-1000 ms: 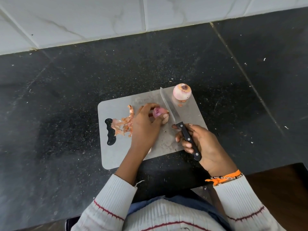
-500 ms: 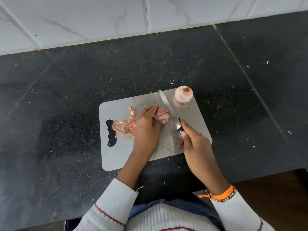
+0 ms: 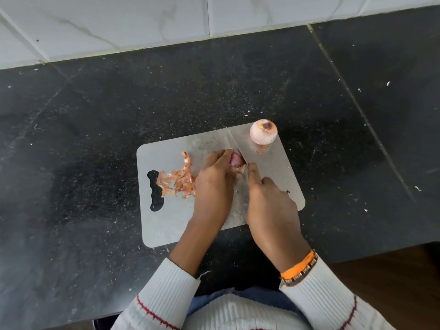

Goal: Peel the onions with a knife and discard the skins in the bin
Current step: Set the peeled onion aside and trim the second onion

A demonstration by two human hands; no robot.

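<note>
On a grey cutting board [image 3: 273, 167] my left hand [image 3: 214, 184] pinches a small purple onion [image 3: 236, 160] and keeps it down on the board. My right hand [image 3: 269, 198] grips the knife [image 3: 234, 145]; the handle is hidden under the hand and the forefinger lies along the blade's back. The blade rests against the onion's right side. A peeled pale onion [image 3: 263, 131] stands at the board's far right corner. Orange onion skins [image 3: 177, 178] lie on the board left of my left hand.
The board lies on a black speckled stone counter [image 3: 95, 129] backed by white wall tiles [image 3: 142, 22]. Small skin scraps [image 3: 260, 151] lie near the peeled onion. The counter's near edge and a brown floor show at the lower right. No bin is in view.
My right hand has turned over and moved left, bringing the knife blade from beside the onion onto it. The left hand has shifted its hold on the onion slightly.
</note>
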